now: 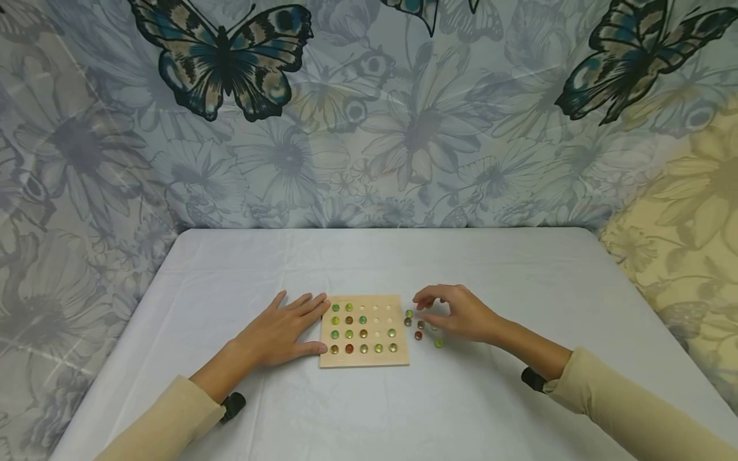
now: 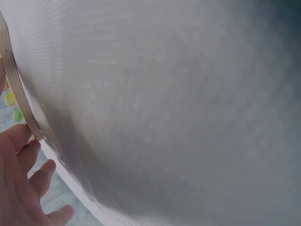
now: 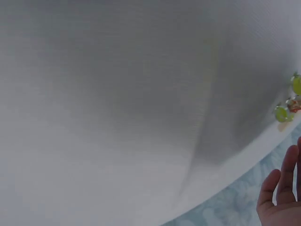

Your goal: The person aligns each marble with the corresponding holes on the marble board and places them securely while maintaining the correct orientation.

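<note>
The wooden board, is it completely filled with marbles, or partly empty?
Partly empty: marbles fill the nearest row of the wooden board, but bare holes show in the three rows behind.

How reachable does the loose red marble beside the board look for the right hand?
Probably yes: the right hand is close by, and in the head view nothing covers the red marble, though other loose marbles lie near.

One wooden board (image 1: 364,358), fourteen marbles (image 1: 349,320) seated in it, at least six loose marbles (image 1: 418,335), one table (image 1: 369,410)
</note>
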The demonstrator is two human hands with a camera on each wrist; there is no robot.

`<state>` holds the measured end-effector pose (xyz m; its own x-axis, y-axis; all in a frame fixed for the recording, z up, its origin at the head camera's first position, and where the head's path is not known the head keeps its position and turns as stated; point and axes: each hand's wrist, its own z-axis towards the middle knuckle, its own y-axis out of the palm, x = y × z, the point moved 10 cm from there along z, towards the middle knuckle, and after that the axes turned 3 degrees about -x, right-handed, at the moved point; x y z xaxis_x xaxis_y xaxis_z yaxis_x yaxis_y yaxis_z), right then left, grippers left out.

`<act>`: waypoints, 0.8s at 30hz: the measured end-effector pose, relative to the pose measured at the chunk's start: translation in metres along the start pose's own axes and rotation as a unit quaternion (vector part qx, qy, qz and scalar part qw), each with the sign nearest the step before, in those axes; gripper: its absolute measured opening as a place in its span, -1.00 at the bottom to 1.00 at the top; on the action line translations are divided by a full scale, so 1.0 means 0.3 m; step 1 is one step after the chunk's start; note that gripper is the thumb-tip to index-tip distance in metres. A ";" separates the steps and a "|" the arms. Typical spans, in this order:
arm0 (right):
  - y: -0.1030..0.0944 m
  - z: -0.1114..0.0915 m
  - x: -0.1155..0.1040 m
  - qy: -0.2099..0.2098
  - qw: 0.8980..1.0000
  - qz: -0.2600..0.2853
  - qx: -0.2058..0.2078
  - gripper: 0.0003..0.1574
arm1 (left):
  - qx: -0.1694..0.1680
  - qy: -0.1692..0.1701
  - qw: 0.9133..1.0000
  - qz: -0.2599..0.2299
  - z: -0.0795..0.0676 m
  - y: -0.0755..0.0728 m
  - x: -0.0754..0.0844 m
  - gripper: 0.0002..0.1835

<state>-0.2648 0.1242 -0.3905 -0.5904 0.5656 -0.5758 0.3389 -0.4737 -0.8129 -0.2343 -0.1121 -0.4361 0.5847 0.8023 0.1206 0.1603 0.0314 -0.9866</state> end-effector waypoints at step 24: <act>0.036 -0.081 0.099 0.006 1.000 0.011 -0.018 -0.58 | 0.007 0.002 1.000 0.023 -0.001 -0.005 0.005 -0.11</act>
<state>-0.2608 0.1523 -0.4185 -0.5739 0.5631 -0.5946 0.3779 -0.4621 -0.8023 -0.2334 -0.1111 -0.4344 0.5943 0.8008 0.0745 0.1216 0.0021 -0.9926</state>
